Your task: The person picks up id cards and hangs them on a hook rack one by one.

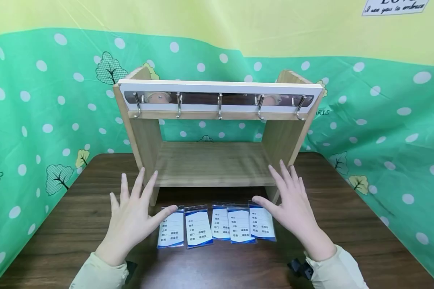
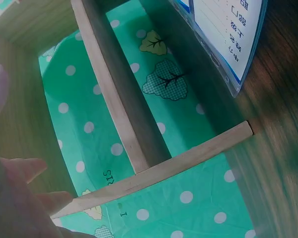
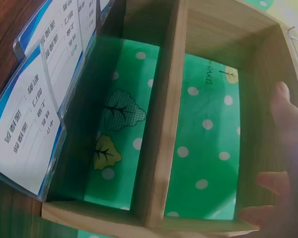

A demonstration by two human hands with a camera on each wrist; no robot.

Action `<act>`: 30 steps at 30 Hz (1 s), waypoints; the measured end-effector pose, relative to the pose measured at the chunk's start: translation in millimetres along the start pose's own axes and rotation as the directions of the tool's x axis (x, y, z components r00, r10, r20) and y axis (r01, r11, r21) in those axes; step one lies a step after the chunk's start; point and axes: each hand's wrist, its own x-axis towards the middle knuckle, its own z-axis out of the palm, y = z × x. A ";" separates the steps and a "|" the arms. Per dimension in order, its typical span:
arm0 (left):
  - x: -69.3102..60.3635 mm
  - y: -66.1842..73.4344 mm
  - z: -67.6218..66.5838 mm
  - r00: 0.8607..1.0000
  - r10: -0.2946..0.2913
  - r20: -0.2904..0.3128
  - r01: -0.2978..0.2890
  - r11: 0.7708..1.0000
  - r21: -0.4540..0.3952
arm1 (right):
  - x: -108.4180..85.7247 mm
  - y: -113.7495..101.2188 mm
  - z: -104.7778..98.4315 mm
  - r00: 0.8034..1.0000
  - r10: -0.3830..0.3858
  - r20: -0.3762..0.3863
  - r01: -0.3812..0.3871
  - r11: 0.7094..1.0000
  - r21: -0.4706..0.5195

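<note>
A: What is in the grip?
B: Nothing; the left hand [image 1: 133, 218] and right hand [image 1: 293, 209] spread wide, fingers apart, above a wooden table [image 1: 217, 269].

A: The badges?
B: Five badges [image 1: 198, 228] lie in a row between them, before the wooden rack [image 1: 213, 162] near the table's far edge.

A: Progress?
B: Apparently none: all five look left to handle, the rack's hooks [image 1: 220, 106] bare.

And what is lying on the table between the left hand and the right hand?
In the head view, a row of five blue-and-white cards lies on the table between the left hand and the right hand.
</note>
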 end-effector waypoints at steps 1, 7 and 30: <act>-0.1 -0.1 -0.2 1.000 0.001 -0.002 -0.001 1.000 -0.008 | 1.1 -0.4 -1.7 1.000 -0.005 -0.017 0.005 1.000 0.018; 0.2 0.4 -2.1 1.000 0.008 -0.017 -0.009 0.999 -0.046 | 6.8 -3.2 -12.9 0.976 -0.032 -0.216 0.062 0.988 0.138; -5.3 0.6 7.4 0.998 -0.037 -0.045 0.022 0.951 -0.309 | 54.2 -13.8 -70.5 0.730 -0.104 -0.676 0.385 0.879 0.281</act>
